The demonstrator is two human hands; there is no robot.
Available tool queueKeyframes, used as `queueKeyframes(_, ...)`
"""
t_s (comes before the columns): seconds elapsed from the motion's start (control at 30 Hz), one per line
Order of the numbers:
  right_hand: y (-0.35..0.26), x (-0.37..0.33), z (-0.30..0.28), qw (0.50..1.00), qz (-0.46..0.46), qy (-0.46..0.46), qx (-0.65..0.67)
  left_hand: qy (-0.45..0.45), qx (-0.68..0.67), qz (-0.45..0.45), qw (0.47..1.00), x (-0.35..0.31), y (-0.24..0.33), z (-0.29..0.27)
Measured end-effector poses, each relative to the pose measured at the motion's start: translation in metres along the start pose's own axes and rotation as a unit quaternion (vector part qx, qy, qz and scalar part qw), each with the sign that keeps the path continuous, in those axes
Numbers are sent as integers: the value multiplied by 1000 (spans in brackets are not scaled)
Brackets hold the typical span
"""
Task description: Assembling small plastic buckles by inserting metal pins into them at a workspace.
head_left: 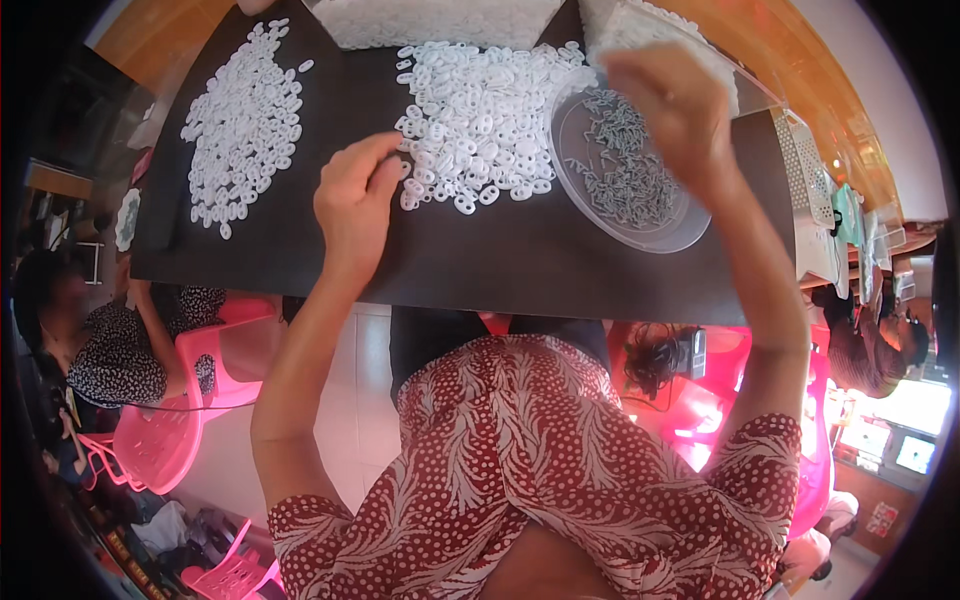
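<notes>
My left hand (355,200) is over the table with its fingers curled in and thumb near the index finger. Its fingertips are at the left edge of a pile of white oval plastic pieces with two holes (480,120); whether one is pinched there is hidden. Farther right, my right hand (675,105) is raised above the far right rim of a clear round tub (640,238). Motion blurs its fingers, so what they hold does not show. Inside the tub lie many small grey metal pieces (630,165), like little screws or pins.
A second heap of white ovals (245,135) spreads on the dark table (450,265) at the left. Clear bins of white pieces stand at the back middle (430,25) and back right (735,75). A person in patterned clothing (115,355) sits left, near a pink chair (165,440).
</notes>
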State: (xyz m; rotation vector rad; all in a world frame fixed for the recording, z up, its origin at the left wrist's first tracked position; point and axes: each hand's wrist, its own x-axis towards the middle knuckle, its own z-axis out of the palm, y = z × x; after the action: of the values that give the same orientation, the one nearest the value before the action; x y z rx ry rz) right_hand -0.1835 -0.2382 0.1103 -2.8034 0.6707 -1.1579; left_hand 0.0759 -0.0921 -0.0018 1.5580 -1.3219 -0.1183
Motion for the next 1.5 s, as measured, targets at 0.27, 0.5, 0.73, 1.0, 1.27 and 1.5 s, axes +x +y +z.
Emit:
queueKeyframes(0.27, -54, -40, 33, 992, 20, -35, 119, -72, 135, 202, 967, -14, 29, 12)
queueKeyframes(0.5, -67, -48, 29, 984, 56, -41, 167, -60, 167, 276, 945, -9, 11, 20)
queueKeyframes(0.73, -85, -64, 47, 963, 139, -51, 227, -40, 0, 85, 996, -21, 28, 11)
queueKeyframes(1.0, -117, -69, 65, 827, 389, -48, 403, -104, -346, -249, 899, -50, 74, 6)
queueKeyframes(1.27, -136, -80, 72, 749, 445, 50, 488, -34, -455, -296, 840, -62, 86, 15)
queueKeyframes(1.5, -139, -85, 60, 716, 446, 63, 533, -8, -532, -283, 798, -70, 92, 24)
